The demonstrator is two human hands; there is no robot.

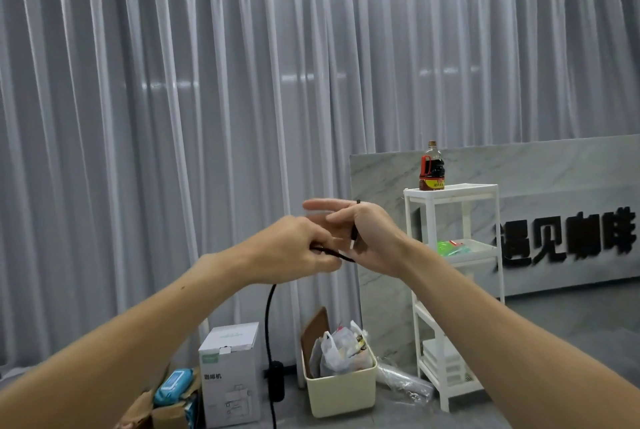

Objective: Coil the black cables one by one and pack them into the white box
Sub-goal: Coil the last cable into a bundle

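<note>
You are pinching the thin black rubber cable (pixel 268 318) in your left hand (pixel 294 248); its length hangs straight down, while your right hand (pixel 363 238) grips the plug end.

Both arms raised and stretched forward, the hands meeting at chest height around a black cable (pixel 268 318).

The left hand (pixel 294 248) comes in from the lower left, forearm bare, knuckles toward the camera, fingers curled down with a grip on the cable, which drops away beneath its wrist. The right hand (pixel 367 238) reaches in from the lower right, just beside the left and touching it at the fingertips, palm turned toward the left hand, index and middle fingers stretched out above the cable. Its thumb seems to pin a strand of cable against the palm, though motion blur makes this uncertain.
</note>
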